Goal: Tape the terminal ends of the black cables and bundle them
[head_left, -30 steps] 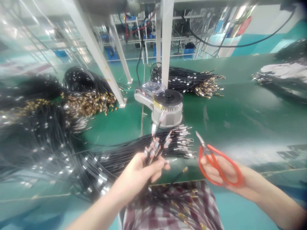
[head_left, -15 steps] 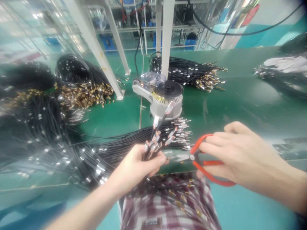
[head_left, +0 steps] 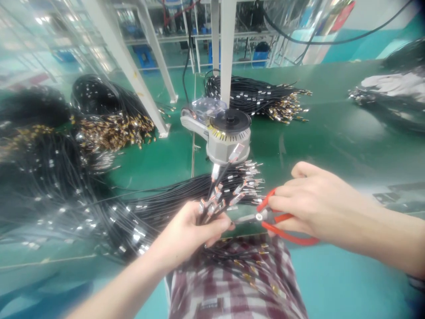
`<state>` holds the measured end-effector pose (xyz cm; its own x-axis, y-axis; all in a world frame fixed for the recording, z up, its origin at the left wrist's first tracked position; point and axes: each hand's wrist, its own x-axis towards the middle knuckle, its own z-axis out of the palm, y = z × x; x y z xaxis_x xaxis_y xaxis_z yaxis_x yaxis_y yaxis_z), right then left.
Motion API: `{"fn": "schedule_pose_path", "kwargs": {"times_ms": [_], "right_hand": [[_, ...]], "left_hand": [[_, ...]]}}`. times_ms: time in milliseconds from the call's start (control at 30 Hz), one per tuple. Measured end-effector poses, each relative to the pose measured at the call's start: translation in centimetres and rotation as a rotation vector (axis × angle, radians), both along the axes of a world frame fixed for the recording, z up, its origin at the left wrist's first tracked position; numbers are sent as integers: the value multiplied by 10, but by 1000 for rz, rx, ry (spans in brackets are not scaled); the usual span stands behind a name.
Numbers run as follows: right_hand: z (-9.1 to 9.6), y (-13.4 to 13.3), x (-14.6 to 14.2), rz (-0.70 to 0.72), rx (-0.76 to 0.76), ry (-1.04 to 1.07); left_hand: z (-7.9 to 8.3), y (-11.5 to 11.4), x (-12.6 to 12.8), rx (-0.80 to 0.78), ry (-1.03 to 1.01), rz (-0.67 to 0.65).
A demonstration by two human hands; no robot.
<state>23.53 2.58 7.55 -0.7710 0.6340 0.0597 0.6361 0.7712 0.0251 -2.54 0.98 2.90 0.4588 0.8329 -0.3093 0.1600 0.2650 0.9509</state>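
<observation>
A small bunch of black cables is gripped in my left hand, their pale, label-like ends fanning upward above the thumb. Scissors with red handles are held in my right hand, fingers through the loops. Their blades look nearly closed and point left, the tips close by my left fingertips. Whether they touch anything is too blurred to tell. Behind my left hand a thick bundle of black cables lies on the table, with silvery ends to the right. More cable ends with gold-coloured tips hang over my checked clothing.
A round grey tape dispenser with a black top stands just beyond the cables. White metal posts rise from the green table. Coiled cable piles lie left, another bundle behind, and more cables far right.
My right hand has come slightly left with the scissors, whose blades have closed further near my left fingertips. My left hand keeps its hold on the cables. The whole view has shifted a little.
</observation>
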Motion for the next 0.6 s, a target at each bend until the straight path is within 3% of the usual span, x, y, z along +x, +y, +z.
{"fn": "schedule_pose_path", "kwargs": {"times_ms": [167, 300, 433, 500, 600], "right_hand": [[-1, 5, -1, -277, -312, 248], [1, 8, -18, -523, -817, 542], [-16, 10, -44, -554, -1261, 1012], [-25, 9, -55, -561, -1342, 1168], [-30, 5, -63, -608, -1327, 1276]], "left_hand": [[0, 2, -3, -48, -36, -32], [-3, 7, -3, -102, -42, -108], [-2, 10, -1, -123, -85, -146], [-1, 10, 0, -124, -103, -152], [0, 9, -1, -116, -97, -128]]}}
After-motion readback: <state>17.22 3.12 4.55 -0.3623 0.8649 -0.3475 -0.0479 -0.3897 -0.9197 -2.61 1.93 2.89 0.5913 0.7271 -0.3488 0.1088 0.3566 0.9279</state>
